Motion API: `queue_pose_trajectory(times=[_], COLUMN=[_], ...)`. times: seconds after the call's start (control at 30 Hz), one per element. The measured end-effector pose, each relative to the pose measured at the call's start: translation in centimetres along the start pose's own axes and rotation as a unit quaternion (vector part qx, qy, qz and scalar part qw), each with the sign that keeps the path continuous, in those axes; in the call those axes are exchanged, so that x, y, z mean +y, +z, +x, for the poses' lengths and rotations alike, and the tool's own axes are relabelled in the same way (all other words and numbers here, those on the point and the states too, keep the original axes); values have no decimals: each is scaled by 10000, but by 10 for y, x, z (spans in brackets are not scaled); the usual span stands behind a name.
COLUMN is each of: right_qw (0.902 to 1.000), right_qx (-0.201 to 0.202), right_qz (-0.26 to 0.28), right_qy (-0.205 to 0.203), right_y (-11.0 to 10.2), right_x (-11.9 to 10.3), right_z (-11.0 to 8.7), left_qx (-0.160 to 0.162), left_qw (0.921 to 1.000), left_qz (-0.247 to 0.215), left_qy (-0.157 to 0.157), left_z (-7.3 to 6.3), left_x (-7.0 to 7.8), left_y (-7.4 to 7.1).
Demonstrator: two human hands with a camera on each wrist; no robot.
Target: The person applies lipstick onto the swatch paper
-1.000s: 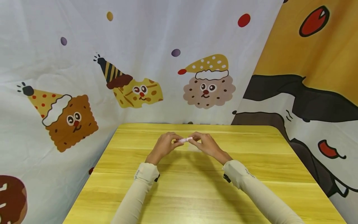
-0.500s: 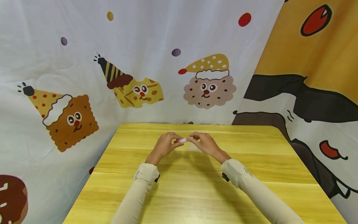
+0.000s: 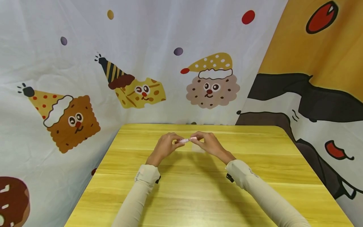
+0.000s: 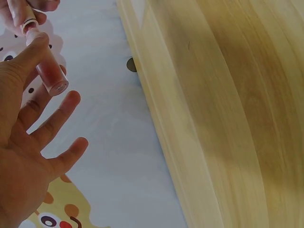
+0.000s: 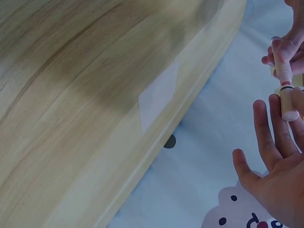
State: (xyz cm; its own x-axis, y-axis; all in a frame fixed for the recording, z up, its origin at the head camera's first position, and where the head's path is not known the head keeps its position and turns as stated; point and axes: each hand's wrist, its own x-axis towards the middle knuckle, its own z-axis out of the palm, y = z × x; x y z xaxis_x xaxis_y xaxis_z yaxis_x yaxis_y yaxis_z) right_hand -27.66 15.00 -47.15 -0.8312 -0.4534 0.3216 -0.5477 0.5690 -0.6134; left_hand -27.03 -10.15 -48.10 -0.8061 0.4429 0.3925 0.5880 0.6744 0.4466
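Both hands hold a small lip gloss tube in the air over the far part of the table. My left hand pinches the translucent pink tube between thumb and fingers, its other fingers spread. The pale pink cap is pinched in my right hand, with the other fingers extended. Between tube and cap a narrow reddish neck shows in the right wrist view, beside a thin dark ring at the cap's rim. Tube and cap lie in line, slightly tilted.
A flat white paper square lies on the wooden table near its far edge, below the right hand. Behind the table hangs a white curtain printed with cartoon snacks; a yellow and black print is at the right.
Half a second ago the right fingers covered most of the cap; now its end and dark ring show between the fingertips. Both hands stay in nearly the same place.
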Motion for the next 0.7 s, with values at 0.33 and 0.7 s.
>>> queue_pose_trajectory(times=[0.33, 0.7], right_qw=[9999, 9999], right_qx=[71, 121], right_qz=[-70, -76], right_qy=[24, -88], right_y=[-8, -16], right_x=[8, 13], right_z=[-3, -3], left_qx=[57, -2], left_qw=[9999, 9998], left_qz=[49, 128], left_qy=[-66, -127], left_z=[-2, -4], left_x=[-2, -7], left_y=[0, -5])
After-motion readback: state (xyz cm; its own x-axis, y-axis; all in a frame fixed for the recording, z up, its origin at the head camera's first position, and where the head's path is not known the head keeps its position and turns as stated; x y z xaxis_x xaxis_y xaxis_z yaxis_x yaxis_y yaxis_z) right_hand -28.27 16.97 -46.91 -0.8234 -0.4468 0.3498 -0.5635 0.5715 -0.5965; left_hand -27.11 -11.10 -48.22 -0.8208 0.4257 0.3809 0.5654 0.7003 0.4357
